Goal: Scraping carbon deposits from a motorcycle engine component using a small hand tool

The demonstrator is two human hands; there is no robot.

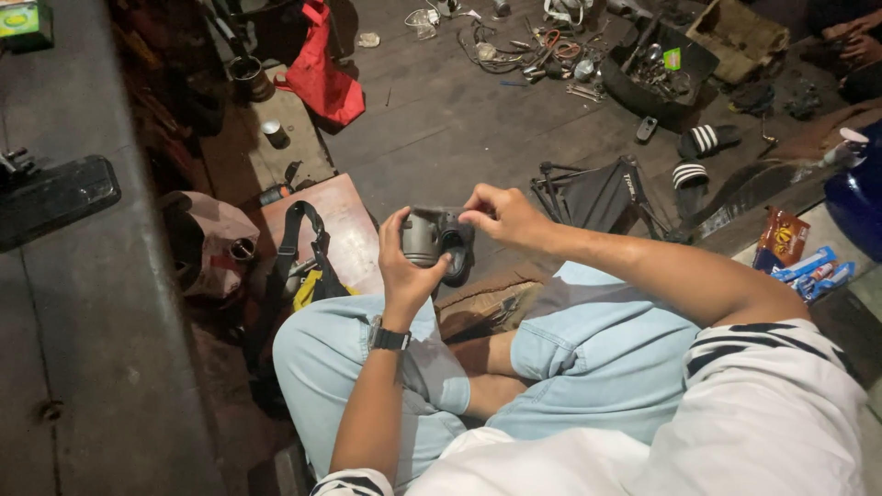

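My left hand (404, 271) grips a grey metal piston (428, 234) from below and behind, holding it up in front of my knees. My right hand (501, 213) comes in from the right, with its fingertips pinching the top edge of the piston near its dark side opening. A dark watch sits on my left wrist (389, 338). I sit cross-legged in light blue shorts (588, 354) on a dark wooden floor.
A red-brown box with a black strap bag (308, 248) lies left of my knee. A black folded stand (597, 193), striped slippers (703, 140), a dark tray of tools (657, 73), loose wires and a red bag (322, 78) lie farther out. Snack packets (799, 257) lie at right.
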